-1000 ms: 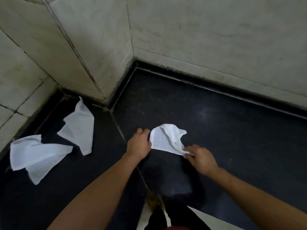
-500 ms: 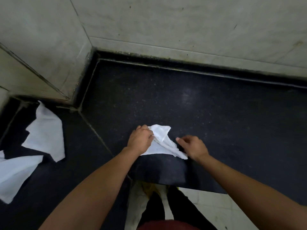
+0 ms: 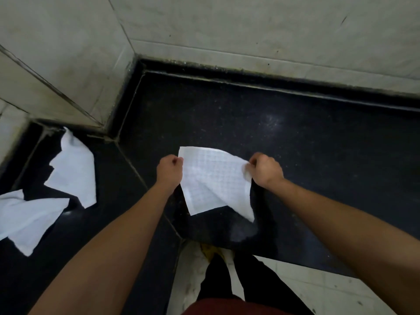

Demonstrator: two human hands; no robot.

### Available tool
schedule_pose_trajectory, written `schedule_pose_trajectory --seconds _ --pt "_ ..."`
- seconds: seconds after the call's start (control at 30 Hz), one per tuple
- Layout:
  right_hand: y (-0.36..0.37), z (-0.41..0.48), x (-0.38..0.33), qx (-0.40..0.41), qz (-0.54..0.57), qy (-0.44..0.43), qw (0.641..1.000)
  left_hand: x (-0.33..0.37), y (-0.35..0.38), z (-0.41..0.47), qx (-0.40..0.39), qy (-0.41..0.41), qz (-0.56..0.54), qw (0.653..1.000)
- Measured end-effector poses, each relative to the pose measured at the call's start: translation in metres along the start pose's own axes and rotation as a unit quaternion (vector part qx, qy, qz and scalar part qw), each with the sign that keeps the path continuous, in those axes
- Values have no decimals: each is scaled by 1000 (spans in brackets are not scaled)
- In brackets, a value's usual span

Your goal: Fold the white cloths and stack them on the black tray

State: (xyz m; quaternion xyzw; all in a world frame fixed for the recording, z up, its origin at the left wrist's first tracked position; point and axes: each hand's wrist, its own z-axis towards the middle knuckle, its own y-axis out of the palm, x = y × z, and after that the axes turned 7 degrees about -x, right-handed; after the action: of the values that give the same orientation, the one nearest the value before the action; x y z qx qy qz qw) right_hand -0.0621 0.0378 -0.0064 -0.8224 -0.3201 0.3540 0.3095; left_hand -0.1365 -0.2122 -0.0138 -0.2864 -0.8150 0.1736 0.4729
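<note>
Firmly pinched: grid-textured white cloth; left hand, right hand grip clamped on upper corners.

Likely a kitchen or utility corner of a home — a black speckled stone tabletop runs in an L round the corner, backed by pale, stained wall tiles — light floor tiles below.

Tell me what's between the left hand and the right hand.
Head view: only the white cloth, spread between them. The left hand pinches it near its upper left corner, and the right hand pinches it near its upper right corner.
</note>
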Motion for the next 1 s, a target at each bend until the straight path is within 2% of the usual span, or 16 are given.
schedule_pose_trajectory --seconds 0.13,0.23,0.37,0.47,0.57,0.67,0.73,0.83,0.9,1.0 --pt "-12 28 -8 38 82 -1 996 7 9 7 31 -10 -36 999" --pt "-8 30 -6 55 109 -5 993 3 15 -7 43 -27 6 999" --pt "6 1 12 48 44 -15 998 -17 23 -41 -7 -55 104 993" --pt "15 -25 28 6 -15 21 1000 -28 31 -67 -51 -77 164 982" --pt "31 -43 34 -28 -85 27 996 -34 36 -79 -47 -79 172 981" --pt "41 -51 37 -30 -85 17 996 -37 38 -83 -40 -69 169 982" --pt "39 -53 41 -29 -33 4 999 -39 38 -89 -40 -41 180 982" --pt "38 -57 43 -37 126 15 991 -45 39 -98 -23 -1 167 986" --pt "38 -58 42 -48 263 64 961 -48 38 -101 -16 -9 108 994" --pt "34 -60 43 -76 389 132 909 -45 32 -105 -33 -101 -31 994"
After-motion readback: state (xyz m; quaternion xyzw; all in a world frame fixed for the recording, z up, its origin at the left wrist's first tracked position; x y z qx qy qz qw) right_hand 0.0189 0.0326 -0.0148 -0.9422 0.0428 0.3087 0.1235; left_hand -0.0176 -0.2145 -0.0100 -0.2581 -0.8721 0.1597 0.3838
